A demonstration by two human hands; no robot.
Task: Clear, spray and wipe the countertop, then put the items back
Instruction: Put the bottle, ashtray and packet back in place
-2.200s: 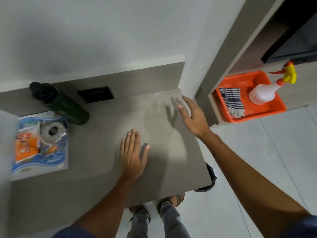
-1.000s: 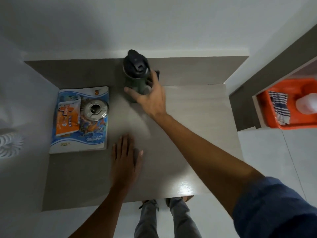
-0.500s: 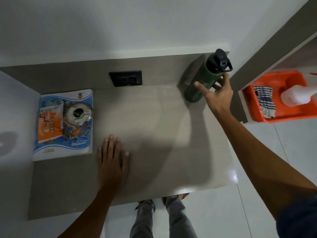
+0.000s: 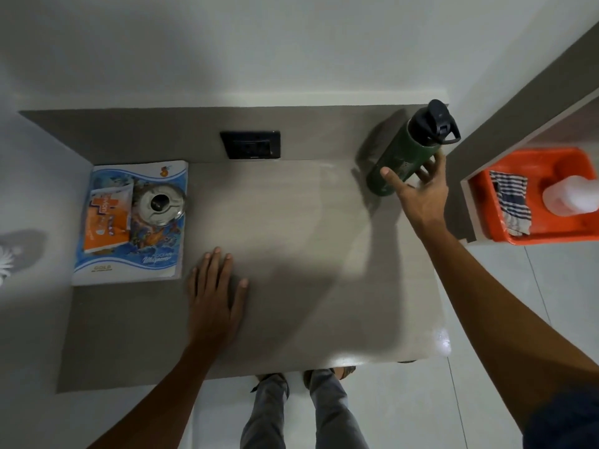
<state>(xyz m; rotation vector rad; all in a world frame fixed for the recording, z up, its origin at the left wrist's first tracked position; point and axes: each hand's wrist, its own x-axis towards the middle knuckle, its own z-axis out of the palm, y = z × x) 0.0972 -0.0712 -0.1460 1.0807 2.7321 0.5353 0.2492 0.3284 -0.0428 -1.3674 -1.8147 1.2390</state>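
A dark green water bottle [image 4: 405, 157] with a black cap stands at the back right corner of the grey countertop [image 4: 291, 222]. My right hand [image 4: 421, 192] wraps its lower half, thumb on the front and fingers behind. My left hand [image 4: 214, 296] lies flat on the counter, fingers spread, holding nothing. At the left a blue book [image 4: 162, 254] carries an orange packet [image 4: 105, 218] and a round steel container [image 4: 158, 204]. On a lower shelf to the right, an orange tray [image 4: 479, 196] holds a striped cloth [image 4: 510, 202] and a white spray bottle [image 4: 567, 197].
A black wall outlet [image 4: 250, 144] sits in the backsplash behind the counter's middle. White walls close off the left and back sides. A grey panel [image 4: 518, 102] divides the counter from the tray shelf. My legs [image 4: 308, 413] and light floor tiles show below the front edge.
My right hand took the green bottle beside the book and carried it across the counter to the back right corner. My left hand stayed flat on the counter.
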